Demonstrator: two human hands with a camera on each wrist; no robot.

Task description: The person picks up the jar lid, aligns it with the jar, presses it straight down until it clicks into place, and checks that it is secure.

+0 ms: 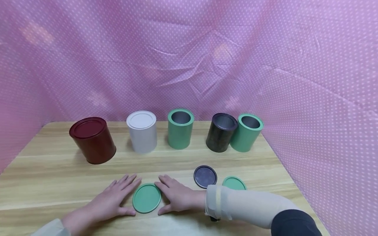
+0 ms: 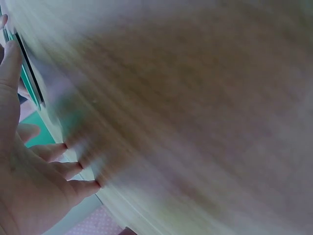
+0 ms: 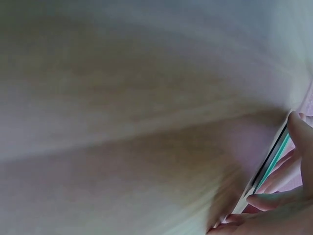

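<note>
A round green lid [image 1: 146, 197] lies flat on the wooden table [image 1: 59, 177] near its front edge. My left hand [image 1: 116, 196] rests flat on the table just left of the lid, fingers straight. Just right of the lid my right hand [image 1: 176, 195] lies flat in the same way. Both thumbs sit close to the lid's lower rim; whether they touch it I cannot tell. The left wrist view is blurred and shows my left hand [image 2: 29, 186] spread against the wood. In the right wrist view my right hand [image 3: 288, 205] shows beside the lid's thin green edge [image 3: 274, 156].
A row of cans stands at the back: red with lid [image 1: 93, 140], white with lid [image 1: 142, 131], open green [image 1: 180, 128], open dark [image 1: 221, 132], open green [image 1: 246, 132]. A dark lid [image 1: 205, 176] and another green lid [image 1: 234, 183] lie right of my right hand. Pink dotted cloth surrounds the table.
</note>
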